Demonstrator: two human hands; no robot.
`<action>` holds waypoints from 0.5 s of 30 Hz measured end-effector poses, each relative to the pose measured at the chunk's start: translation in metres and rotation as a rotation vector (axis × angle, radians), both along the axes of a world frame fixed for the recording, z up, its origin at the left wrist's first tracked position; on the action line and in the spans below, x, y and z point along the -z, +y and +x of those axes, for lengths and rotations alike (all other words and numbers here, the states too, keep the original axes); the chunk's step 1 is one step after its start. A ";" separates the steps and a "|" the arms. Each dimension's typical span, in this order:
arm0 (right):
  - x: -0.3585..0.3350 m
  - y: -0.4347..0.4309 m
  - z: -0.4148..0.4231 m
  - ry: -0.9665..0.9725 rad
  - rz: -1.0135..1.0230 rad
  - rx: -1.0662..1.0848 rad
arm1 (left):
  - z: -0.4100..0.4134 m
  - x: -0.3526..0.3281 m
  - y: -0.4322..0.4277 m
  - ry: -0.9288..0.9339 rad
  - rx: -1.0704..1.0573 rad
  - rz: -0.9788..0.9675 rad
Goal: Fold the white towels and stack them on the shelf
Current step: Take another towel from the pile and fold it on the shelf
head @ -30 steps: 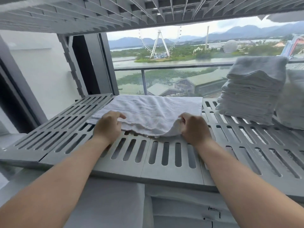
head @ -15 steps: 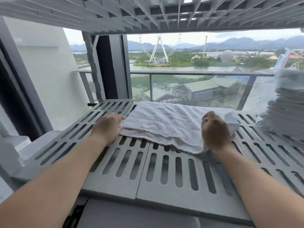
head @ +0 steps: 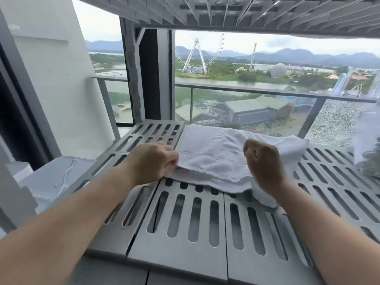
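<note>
A white towel (head: 218, 157) lies partly folded on the grey slotted shelf (head: 185, 219). My left hand (head: 151, 161) pinches its near left corner against the shelf. My right hand (head: 262, 164) is curled round the towel's right part, lifted a little above the cloth, with a fold hanging below the wrist. At the far right edge a blurred part of the stack of folded towels (head: 368, 149) shows.
Another slotted shelf (head: 226, 13) hangs close overhead. A glass balcony railing (head: 246, 91) runs behind the shelf. Left and lower stands a white box (head: 51, 177) with a cable on it. A white wall and dark door frame close the left side.
My right hand has carried the towel's right side leftward over the cloth, narrowing it. The view has turned left, so the towel stack has slid almost out at the right. My left hand holds its corner.
</note>
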State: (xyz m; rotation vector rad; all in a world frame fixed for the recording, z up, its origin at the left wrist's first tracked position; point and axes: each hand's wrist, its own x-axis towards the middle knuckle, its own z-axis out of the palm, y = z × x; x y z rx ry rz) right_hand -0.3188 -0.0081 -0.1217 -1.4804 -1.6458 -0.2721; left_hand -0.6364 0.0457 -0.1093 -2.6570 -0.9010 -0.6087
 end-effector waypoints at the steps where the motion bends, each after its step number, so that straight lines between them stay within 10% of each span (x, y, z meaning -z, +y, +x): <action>1: -0.002 0.003 -0.005 0.004 -0.003 -0.018 | -0.004 0.003 -0.002 0.015 0.012 -0.016; 15: -0.003 0.016 -0.099 -0.364 -0.218 -0.544 | -0.013 0.027 0.008 -0.437 -0.050 -0.432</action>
